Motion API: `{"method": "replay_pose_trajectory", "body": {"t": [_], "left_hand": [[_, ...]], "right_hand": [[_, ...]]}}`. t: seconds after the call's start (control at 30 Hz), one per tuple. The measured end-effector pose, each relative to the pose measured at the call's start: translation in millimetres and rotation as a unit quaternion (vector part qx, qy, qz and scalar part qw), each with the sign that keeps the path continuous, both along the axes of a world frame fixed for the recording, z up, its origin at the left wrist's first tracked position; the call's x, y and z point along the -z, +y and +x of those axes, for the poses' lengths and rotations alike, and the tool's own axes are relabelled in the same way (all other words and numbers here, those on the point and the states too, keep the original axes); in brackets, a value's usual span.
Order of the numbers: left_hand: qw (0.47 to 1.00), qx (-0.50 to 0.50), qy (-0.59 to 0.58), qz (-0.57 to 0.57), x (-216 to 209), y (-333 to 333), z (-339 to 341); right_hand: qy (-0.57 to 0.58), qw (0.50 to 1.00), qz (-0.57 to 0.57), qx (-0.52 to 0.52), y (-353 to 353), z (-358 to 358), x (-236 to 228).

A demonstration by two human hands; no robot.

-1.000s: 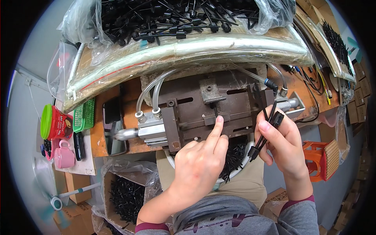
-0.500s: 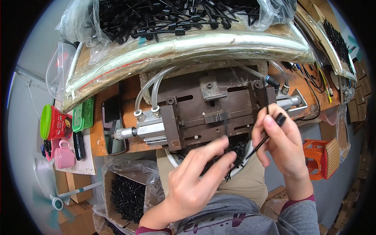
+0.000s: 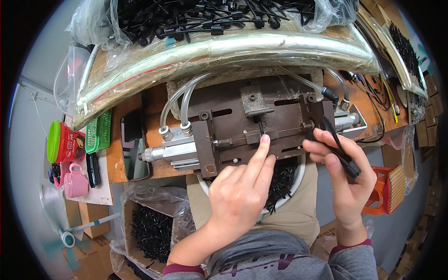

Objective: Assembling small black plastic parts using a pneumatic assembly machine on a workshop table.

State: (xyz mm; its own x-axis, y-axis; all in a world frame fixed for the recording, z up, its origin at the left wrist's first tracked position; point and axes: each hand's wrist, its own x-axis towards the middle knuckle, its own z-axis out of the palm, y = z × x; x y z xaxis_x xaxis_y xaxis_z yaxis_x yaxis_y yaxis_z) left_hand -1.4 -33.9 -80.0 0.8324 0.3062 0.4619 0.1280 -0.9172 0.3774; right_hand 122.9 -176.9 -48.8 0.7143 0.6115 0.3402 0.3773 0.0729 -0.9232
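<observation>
A brown metal clamping jig (image 3: 228, 100) sits on the workbench, with a silver air cylinder (image 3: 179, 154) at its left end. My left hand (image 3: 240, 193) reaches over its front edge, index finger stretched out. That fingertip touches a slim black piece (image 3: 262, 126) standing at the jig's central block. To the right, my right hand (image 3: 350, 196) is closed around a thin black plastic rod with a cylindrical cap (image 3: 351, 170); how many rods it holds I cannot tell. On my lap, partly behind my left hand, a white-rimmed bowl (image 3: 302, 172) holds short black pieces (image 3: 282, 186).
Behind the jig, a plastic-lined tray (image 3: 224, 49) bears a heap of capped black rods (image 3: 200, 23). A phone (image 3: 135, 149) lies left, beside a pink mug (image 3: 76, 182) and green basket (image 3: 99, 133). Below stands a bagged box of black pieces (image 3: 151, 233). An orange stool (image 3: 380, 186) is right.
My left hand has moved forward, its index fingertip now on the black piece at the jig's centre. My right hand has turned and shifted slightly right and down, still holding the capped rod.
</observation>
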Motion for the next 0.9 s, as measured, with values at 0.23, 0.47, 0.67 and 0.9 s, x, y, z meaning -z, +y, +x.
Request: {"method": "replay_pose_trajectory", "body": {"t": [0.23, 0.47, 0.67, 0.9], "left_hand": [[0.902, 0.132, -0.15, -0.383, -26.4, -1.7, -0.2], [0.972, 0.055, -0.101, -0.203, -15.6, 2.0, -13.8], [0.999, 0.016, -0.037, 0.022, 7.1, -1.7, -3.5], [1.0, 0.014, 0.007, 0.021, -4.2, 0.8, 1.2]], "right_hand": [[-0.4, 0.915, -0.047, -0.03, 26.8, 0.7, 11.5], [-0.33, 0.942, -0.037, 0.051, 30.8, 10.7, 18.2], [-0.178, 0.982, -0.058, 0.029, 16.8, 7.1, -1.1], [0.05, 0.997, -0.058, -0.013, 1.7, 2.1, -21.3]]}}
